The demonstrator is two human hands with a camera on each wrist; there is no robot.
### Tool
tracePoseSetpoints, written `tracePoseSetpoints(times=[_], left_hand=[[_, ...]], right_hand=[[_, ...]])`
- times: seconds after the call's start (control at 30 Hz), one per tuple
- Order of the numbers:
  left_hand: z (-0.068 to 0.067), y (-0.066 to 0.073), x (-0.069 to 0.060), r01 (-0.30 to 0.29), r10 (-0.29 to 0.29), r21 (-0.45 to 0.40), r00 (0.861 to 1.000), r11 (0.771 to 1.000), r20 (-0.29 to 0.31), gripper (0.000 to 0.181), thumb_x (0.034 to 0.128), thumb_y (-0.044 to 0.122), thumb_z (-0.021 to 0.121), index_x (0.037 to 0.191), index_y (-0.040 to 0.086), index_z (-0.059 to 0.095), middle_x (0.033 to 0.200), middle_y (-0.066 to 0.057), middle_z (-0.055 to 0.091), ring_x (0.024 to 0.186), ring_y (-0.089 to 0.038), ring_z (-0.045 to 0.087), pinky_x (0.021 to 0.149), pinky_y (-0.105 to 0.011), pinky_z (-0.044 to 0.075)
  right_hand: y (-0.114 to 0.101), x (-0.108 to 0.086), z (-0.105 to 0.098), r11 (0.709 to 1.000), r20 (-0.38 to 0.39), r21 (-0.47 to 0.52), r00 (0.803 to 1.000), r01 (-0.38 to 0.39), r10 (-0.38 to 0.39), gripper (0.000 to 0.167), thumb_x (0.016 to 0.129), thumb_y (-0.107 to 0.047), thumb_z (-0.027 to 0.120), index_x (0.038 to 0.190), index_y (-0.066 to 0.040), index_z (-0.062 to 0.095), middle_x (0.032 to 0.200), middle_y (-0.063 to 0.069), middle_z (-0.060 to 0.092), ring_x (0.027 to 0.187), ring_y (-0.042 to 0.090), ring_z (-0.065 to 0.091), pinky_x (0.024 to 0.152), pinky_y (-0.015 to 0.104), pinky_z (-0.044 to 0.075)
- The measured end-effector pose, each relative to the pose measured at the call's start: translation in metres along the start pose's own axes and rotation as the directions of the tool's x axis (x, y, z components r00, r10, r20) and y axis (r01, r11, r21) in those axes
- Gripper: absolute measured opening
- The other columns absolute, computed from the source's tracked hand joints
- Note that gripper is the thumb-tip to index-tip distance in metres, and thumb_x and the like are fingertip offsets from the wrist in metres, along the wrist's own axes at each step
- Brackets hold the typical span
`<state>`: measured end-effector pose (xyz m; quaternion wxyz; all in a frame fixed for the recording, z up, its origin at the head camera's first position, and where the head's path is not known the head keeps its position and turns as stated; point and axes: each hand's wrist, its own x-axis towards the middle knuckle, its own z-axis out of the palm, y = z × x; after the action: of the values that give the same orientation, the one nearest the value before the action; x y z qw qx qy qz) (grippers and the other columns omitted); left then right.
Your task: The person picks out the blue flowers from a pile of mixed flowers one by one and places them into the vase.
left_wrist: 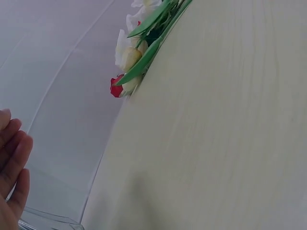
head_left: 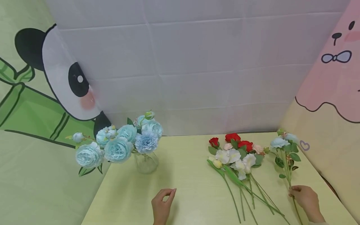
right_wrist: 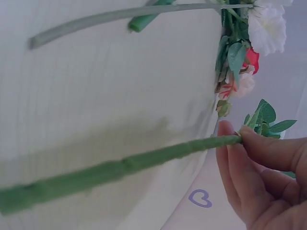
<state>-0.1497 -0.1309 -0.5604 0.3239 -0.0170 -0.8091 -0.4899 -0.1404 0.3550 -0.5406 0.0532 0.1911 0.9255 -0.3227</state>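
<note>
My right hand pinches the green stem of an artificial light-blue rose spray between thumb and fingers. Its blooms and leaves point toward the back, and the stem's cut end runs toward the front edge. Nothing is held by my left hand, which hovers at the front middle with loosely bent fingers, thumb close to the index finger. Behind it to the left stands a clear glass vase, holding several pale-blue peonies and a blue carnation-like flower. The left wrist view catches part of its glass rim.
Between my hands lies a loose pile with red roses, white flowers, pink blooms and a pale-yellow tulip, stems toward the front. The pale table meets a white cloth backdrop; printed cloths hang at both sides.
</note>
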Motion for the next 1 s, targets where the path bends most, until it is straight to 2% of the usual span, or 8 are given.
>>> tracePoseSetpoints(times=[0.1, 0.17, 0.27, 0.5, 0.67, 0.83, 0.97, 1.0], left_hand=[[-0.001, 0.006, 0.002, -0.001, 0.001, 0.003, 1.000, 1.000, 0.003, 0.015, 0.0702, -0.002, 0.075, 0.063, 0.008, 0.066, 0.066, -0.001, 0.066, 0.060, -0.005, 0.060, 0.059, -0.010, 0.046], [-0.001, 0.006, 0.002, -0.002, 0.002, 0.000, 1.000, 1.000, 0.004, 0.014, 0.0705, -0.001, 0.075, 0.064, 0.008, 0.066, 0.066, 0.000, 0.066, 0.061, -0.005, 0.060, 0.059, -0.012, 0.048], [0.001, -0.001, 0.001, 0.001, -0.001, -0.004, 1.000, 1.000, 0.004, 0.014, 0.0709, 0.001, 0.075, 0.065, 0.011, 0.067, 0.067, 0.004, 0.066, 0.062, -0.004, 0.060, 0.059, -0.016, 0.049], [0.003, -0.012, -0.002, 0.006, -0.006, -0.029, 1.000, 1.000, 0.021, 0.010, 0.0740, 0.009, 0.075, 0.072, 0.017, 0.070, 0.072, 0.011, 0.066, 0.064, 0.000, 0.059, 0.060, -0.020, 0.051], [0.004, -0.013, -0.003, 0.007, -0.007, -0.026, 1.000, 1.000, 0.025, 0.009, 0.0749, 0.010, 0.075, 0.071, 0.017, 0.069, 0.071, 0.010, 0.066, 0.064, 0.001, 0.059, 0.060, -0.022, 0.051], [0.006, -0.014, -0.004, 0.008, -0.008, -0.021, 1.000, 1.000, 0.030, 0.010, 0.0752, 0.010, 0.074, 0.071, 0.017, 0.069, 0.071, 0.010, 0.066, 0.064, 0.001, 0.058, 0.061, -0.015, 0.049], [0.008, -0.014, -0.004, 0.001, 0.000, -0.028, 0.999, 1.000, 0.036, 0.009, 0.0753, 0.010, 0.074, 0.071, 0.017, 0.069, 0.071, 0.011, 0.066, 0.064, 0.001, 0.058, 0.061, -0.015, 0.049], [0.008, -0.014, -0.004, 0.000, 0.001, -0.030, 0.999, 1.000, 0.037, 0.009, 0.0753, 0.010, 0.074, 0.071, 0.017, 0.069, 0.071, 0.011, 0.066, 0.064, 0.001, 0.059, 0.061, -0.015, 0.049]], right_hand=[[-0.005, -0.002, -0.002, 1.000, -0.044, 0.005, 0.999, 0.022, -0.022, 0.029, 0.086, -0.014, 0.057, 0.099, 0.011, 0.063, 0.070, 0.007, 0.070, 0.061, 0.012, 0.059, 0.056, 0.029, 0.041], [-0.007, -0.004, -0.003, 0.999, -0.074, 0.004, 0.997, 0.035, -0.034, 0.029, 0.087, -0.014, 0.056, 0.099, 0.011, 0.063, 0.071, 0.008, 0.070, 0.061, 0.011, 0.058, 0.056, 0.029, 0.040], [-0.011, -0.007, -0.004, 0.999, -0.127, 0.005, 0.991, 0.047, -0.045, 0.030, 0.087, -0.014, 0.056, 0.100, 0.011, 0.062, 0.071, 0.008, 0.070, 0.060, 0.011, 0.057, 0.056, 0.028, 0.040], [-0.021, -0.015, 0.001, 0.995, -0.201, 0.091, 0.980, 0.034, -0.015, 0.032, 0.088, -0.011, 0.057, 0.107, 0.015, 0.058, 0.072, 0.011, 0.070, 0.056, 0.006, 0.058, 0.051, 0.024, 0.039], [-0.031, -0.022, 0.004, 0.992, -0.283, 0.110, 0.959, 0.064, -0.031, 0.031, 0.089, -0.013, 0.058, 0.107, 0.011, 0.060, 0.079, 0.014, 0.070, 0.054, -0.007, 0.052, 0.053, 0.020, 0.042], [-0.046, -0.029, 0.005, 0.983, -0.333, 0.153, 0.942, 0.099, -0.043, 0.034, 0.091, -0.022, 0.058, 0.109, 0.007, 0.061, 0.076, 0.006, 0.071, 0.055, -0.019, 0.045, 0.054, 0.009, 0.038], [-0.058, -0.034, 0.008, 0.969, -0.401, 0.193, 0.914, 0.154, -0.066, 0.032, 0.089, -0.023, 0.061, 0.106, 0.004, 0.063, 0.075, 0.006, 0.072, 0.057, -0.022, 0.043, 0.054, 0.005, 0.036], [-0.057, -0.031, 0.012, 0.954, -0.433, 0.231, 0.898, 0.192, -0.076, 0.028, 0.088, -0.022, 0.063, 0.103, 0.002, 0.064, 0.073, 0.004, 0.072, 0.057, -0.023, 0.044, 0.054, 0.004, 0.035]])
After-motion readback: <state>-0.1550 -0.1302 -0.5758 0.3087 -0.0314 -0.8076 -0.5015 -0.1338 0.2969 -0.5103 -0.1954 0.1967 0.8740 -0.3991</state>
